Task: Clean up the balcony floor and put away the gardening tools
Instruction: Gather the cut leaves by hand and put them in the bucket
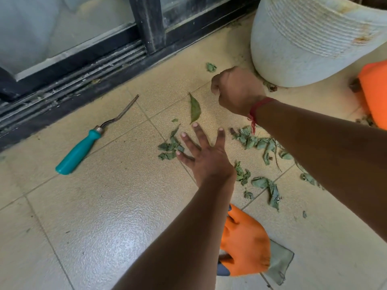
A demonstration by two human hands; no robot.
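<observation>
Left hand (206,162) splayed; 1 tool (83,147).

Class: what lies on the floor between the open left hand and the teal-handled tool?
In the head view, crumpled leaves lie beside the left hand; from there to the tool, only bare tile.

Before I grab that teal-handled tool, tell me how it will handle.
The tool is probably stiff: thin metal shaft, solid handle. Its round handle may roll on the glossy tiles if nudged. Likely handle-heavy, so hold it there.
</observation>
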